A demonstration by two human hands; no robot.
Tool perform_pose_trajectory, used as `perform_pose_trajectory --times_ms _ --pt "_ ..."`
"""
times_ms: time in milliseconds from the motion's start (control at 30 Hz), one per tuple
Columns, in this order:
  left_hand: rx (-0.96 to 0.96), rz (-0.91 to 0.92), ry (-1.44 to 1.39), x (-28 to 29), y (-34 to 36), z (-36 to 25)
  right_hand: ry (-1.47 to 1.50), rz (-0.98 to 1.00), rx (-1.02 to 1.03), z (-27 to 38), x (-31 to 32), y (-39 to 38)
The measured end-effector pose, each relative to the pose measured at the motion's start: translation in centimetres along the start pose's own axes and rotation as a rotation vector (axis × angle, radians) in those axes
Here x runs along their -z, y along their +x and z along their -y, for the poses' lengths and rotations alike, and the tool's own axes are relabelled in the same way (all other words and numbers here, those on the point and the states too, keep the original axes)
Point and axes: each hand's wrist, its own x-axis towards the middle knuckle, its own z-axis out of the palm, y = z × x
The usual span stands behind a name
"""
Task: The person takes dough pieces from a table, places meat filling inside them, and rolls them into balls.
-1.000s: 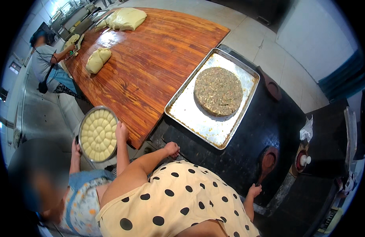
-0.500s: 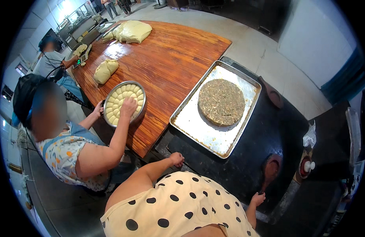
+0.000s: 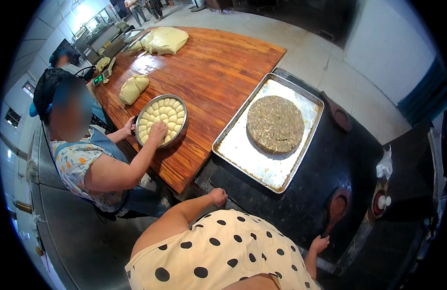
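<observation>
My left hand [image 3: 218,196] is closed at the near edge of the black work surface [image 3: 310,154], below the tray; what it grips, if anything, I cannot make out. My right hand [image 3: 320,243] holds the handle of a dark wooden paddle [image 3: 338,208] with a round hollow head, lying on the black surface. A metal baking tray [image 3: 228,145] holds a thick, round, speckled cake or loaf [image 3: 275,124] in front of me. To the upper left, a co-worker [image 3: 107,171] has one hand on the dough pieces in a round metal pan [image 3: 183,121] and the other at its handle.
The wooden table [image 3: 223,58] bears two dough masses [image 3: 164,41] [image 3: 133,89] and a scale [image 3: 101,76], where another worker [image 3: 64,60] stands. A second wooden paddle [image 3: 339,113], white paper [image 3: 384,164] and a red-rimmed item [image 3: 379,203] lie to the right.
The co-worker has moved up toward the table with the round pan and shifted one hand from its rim onto the dough pieces. My hands look almost the same.
</observation>
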Motion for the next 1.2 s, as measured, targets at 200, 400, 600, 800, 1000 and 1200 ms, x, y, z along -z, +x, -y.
perform_pose_trajectory --times_ms 200,400,600,800,1000,1200 --pt "0.012 -0.016 -0.063 -0.2 0.3 0.4 0.02 -0.067 0.023 -0.7 -0.9 0.2" --pt "0.037 -0.018 -0.148 -0.5 0.3 0.8 -0.02 -0.047 0.0 -0.2 -0.8 0.4" --pt "0.023 -0.029 -0.169 -0.9 0.3 1.1 -0.045 -0.053 -0.01 0.2 -0.4 0.2" --pt "0.033 -0.023 -0.186 -1.2 0.3 1.1 -0.047 -0.039 0.006 0.3 -0.2 0.3" --pt "0.025 -0.013 -0.223 -1.1 0.3 2.2 -0.018 -0.028 0.022 0.2 -0.4 0.3" --pt "0.044 0.001 -0.221 -0.6 -0.1 2.0 -0.01 -0.033 0.018 -0.2 -0.9 0.7"
